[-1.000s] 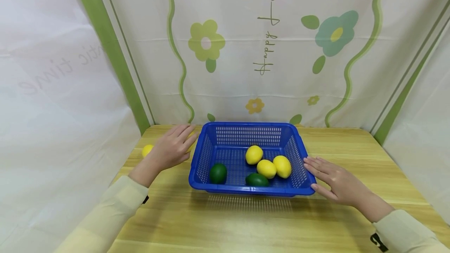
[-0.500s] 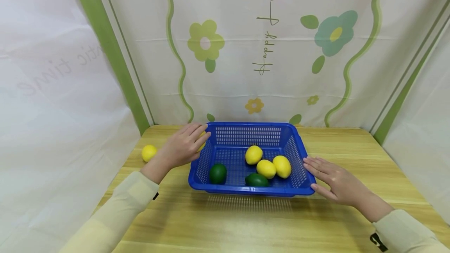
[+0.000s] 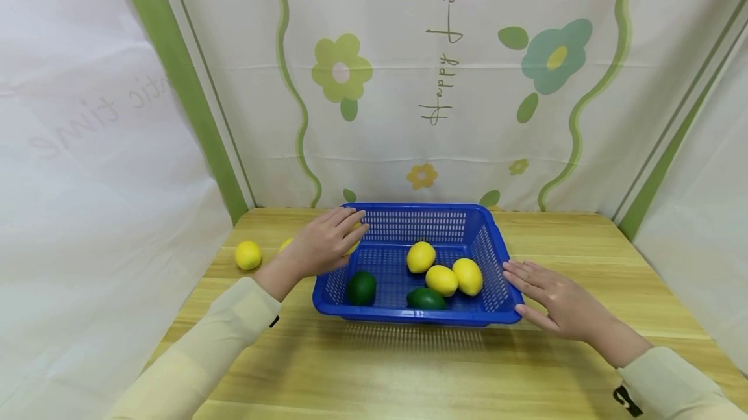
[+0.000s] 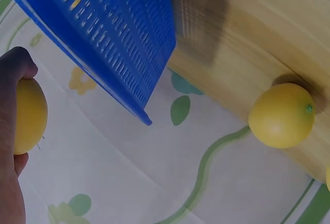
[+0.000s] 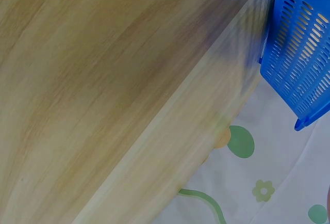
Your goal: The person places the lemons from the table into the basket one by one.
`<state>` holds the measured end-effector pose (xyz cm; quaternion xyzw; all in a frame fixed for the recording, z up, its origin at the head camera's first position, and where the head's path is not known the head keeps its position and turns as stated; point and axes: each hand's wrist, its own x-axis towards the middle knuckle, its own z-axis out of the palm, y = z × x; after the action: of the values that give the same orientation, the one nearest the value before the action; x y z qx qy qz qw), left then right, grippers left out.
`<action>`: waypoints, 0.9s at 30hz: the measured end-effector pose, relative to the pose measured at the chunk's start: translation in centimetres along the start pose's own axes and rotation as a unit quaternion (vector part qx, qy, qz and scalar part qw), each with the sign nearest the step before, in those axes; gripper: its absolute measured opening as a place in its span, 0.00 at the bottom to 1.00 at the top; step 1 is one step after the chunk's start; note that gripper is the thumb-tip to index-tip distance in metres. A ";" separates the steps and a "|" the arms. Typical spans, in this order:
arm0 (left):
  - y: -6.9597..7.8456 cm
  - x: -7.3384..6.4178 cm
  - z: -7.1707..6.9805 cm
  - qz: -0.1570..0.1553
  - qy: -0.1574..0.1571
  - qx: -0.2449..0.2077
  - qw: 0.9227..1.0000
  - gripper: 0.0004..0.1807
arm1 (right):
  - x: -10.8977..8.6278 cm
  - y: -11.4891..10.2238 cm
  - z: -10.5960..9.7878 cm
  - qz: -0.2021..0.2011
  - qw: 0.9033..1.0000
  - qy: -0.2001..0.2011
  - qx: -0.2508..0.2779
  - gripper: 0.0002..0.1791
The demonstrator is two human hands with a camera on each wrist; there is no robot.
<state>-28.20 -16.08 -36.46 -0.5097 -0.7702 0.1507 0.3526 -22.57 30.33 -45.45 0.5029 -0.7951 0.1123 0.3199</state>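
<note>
My left hand (image 3: 324, 241) is over the left rim of a blue plastic basket (image 3: 417, 317), holding a yellow lemon (image 4: 32, 115) between thumb and fingers. In the head view the hand mostly covers this lemon. My right hand (image 3: 563, 303) rests its straight fingers against the basket's right rim; only a sliver of it may show in the right wrist view. Inside the basket lie three lemons (image 3: 441, 280) towards the right. Two dark green fruits (image 3: 361, 288) lie near its front wall, one left and one in the middle.
Left of the basket, a lemon (image 3: 248, 255) lies on the wooden table (image 3: 409, 374). A second one (image 3: 286, 244) is partly hidden behind my left hand. A printed curtain (image 3: 386, 141) hangs behind the table's back edge, with pale fabric at both sides.
My left hand has carried the lemon rightward, from beside the basket to over its left rim. The lemons on the table have come more into view. My right hand has stayed put.
</note>
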 end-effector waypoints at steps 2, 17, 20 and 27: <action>0.1 0.2 0.2 0.000 -0.002 -0.006 1.000 0.25 | 0.0 0.0 0.0 0.000 1.000 -0.001 -0.001 0.33; 0.7 1.3 1.4 0.004 -0.022 -0.057 0.998 0.29 | -0.1 0.0 0.1 0.001 1.000 0.003 -0.002 0.33; 0.8 1.3 1.7 0.003 -0.025 -0.061 0.998 0.29 | -0.1 0.0 0.1 0.002 1.000 0.003 -0.001 0.33; 1.0 1.5 2.1 0.003 -0.035 -0.070 0.997 0.30 | -0.3 0.1 0.3 0.003 1.000 0.001 -0.002 0.33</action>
<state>-29.37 -14.01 -37.98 -0.5297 -0.7893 0.1152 0.2884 -22.65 30.44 -45.83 0.4999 -0.7964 0.1121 0.3214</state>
